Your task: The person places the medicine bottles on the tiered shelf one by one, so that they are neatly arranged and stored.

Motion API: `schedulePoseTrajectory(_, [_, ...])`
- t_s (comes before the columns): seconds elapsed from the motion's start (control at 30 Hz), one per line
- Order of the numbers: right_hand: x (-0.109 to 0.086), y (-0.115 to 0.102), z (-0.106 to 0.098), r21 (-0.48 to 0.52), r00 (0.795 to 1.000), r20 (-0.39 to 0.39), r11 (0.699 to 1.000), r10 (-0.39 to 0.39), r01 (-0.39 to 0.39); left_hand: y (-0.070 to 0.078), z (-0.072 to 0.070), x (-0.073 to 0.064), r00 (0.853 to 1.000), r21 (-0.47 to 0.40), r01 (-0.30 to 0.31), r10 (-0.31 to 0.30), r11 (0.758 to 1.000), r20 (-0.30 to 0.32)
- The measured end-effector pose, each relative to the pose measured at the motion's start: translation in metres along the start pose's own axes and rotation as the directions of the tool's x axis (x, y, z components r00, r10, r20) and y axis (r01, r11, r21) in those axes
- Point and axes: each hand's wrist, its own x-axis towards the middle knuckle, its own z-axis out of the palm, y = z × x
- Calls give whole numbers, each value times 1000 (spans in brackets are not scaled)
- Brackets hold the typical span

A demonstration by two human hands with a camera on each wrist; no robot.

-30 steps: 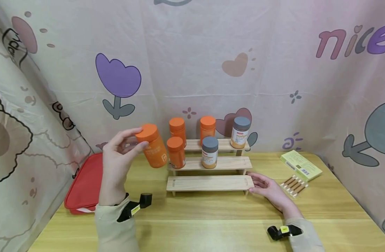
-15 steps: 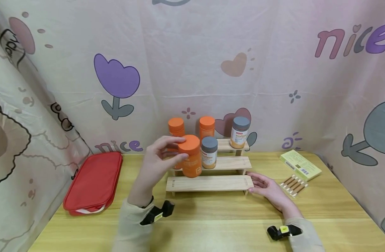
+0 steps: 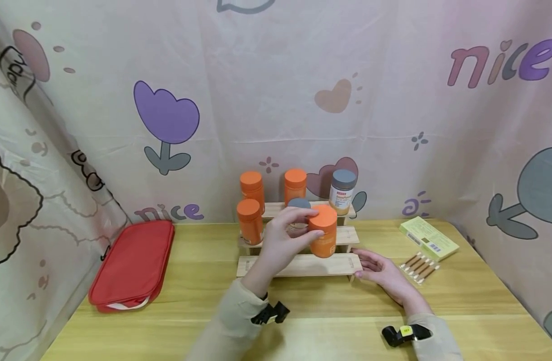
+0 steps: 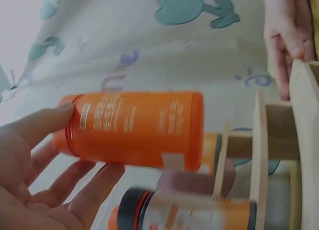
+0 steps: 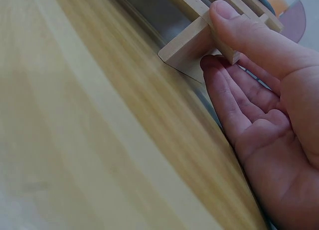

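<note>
Held by its lid end, an orange pill bottle (image 3: 323,240) is in my left hand (image 3: 282,240), thumb and fingers pinching it. In the left wrist view that orange bottle (image 4: 139,130) lies across the picture, above a grey-lidded bottle (image 4: 199,212). The held bottle hangs over the right part of the three-tier wooden rack (image 3: 294,268), in front of the middle tier. My right hand (image 3: 386,276) grips the right end of the lowest tier. In the right wrist view, my right hand's thumb and fingers (image 5: 224,90) lie on either side of the wooden end.
Orange bottles (image 3: 249,223) and a grey-lidded one (image 3: 342,193) stand on the upper tiers; my left hand partly hides another grey lid (image 3: 298,203). A red zip case (image 3: 133,265) lies left. On the right are a green box (image 3: 429,238) and a pack of cotton swabs (image 3: 419,268).
From the left side of the rack, my left hand has carried the orange bottle rightward, past the left-hand bottles. My right hand keeps its place at the rack's end.
</note>
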Motion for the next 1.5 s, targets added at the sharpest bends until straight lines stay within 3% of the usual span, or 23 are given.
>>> schedulePoseTrajectory(0.37, [-1, 0, 0, -15, 999, 5, 999, -37, 37, -22, 54, 21, 995, 145, -72, 82, 987, -62])
schedulePoseTrajectory(0.63, [-1, 1, 0, -16, 1000, 8, 1000, -20, 21, -38, 75, 33, 995, 141, 46, -34, 989, -91])
schedulePoseTrajectory(0.77, [0, 2, 1, 2, 999, 28, 999, -38, 38, -43, 80, 35, 993, 152, 74, -59, 986, -102])
schedulePoseTrajectory(1.17, [1, 0, -1, 2, 999, 24, 999, -39, 39, -51, 83, 41, 991, 213, 78, -53, 974, -121])
schedulePoseTrajectory(1.5, [1, 1, 0, 17, 999, 28, 999, -38, 37, -49, 82, 36, 996, 262, 85, -86, 961, -7])
